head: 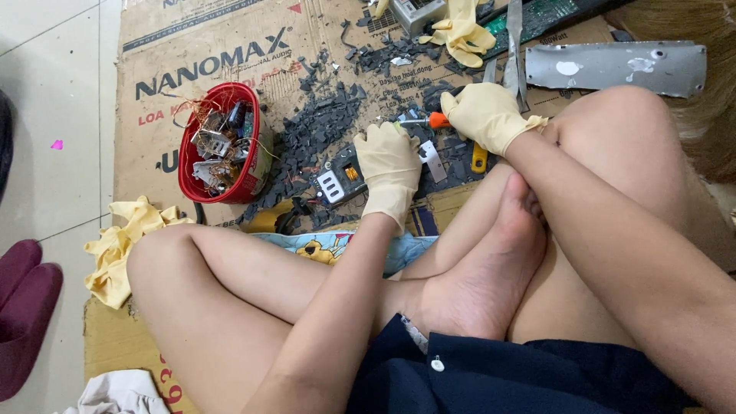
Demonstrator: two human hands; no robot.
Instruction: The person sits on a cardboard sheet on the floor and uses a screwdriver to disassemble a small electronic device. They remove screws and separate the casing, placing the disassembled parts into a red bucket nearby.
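Note:
I sit cross-legged on flattened cardboard (176, 46). My left hand (389, 169), in a cream rubber glove, presses down on a small dark electronic part (337, 180) with a white socket and orange piece. My right hand (484, 115), gloved too, grips an orange-handled screwdriver (435, 120) whose metal tip points left toward the part, just above my left hand's fingers. Black broken plastic bits (322, 123) lie scattered around both hands.
A red bowl (201, 182) of copper wire and salvaged components stands at left. Spare yellow gloves (460, 34) lie at the top, more yellow gloves (115, 245) by my left knee. A grey metal panel (613, 67) is top right, maroon slippers (27, 299) on the tiles.

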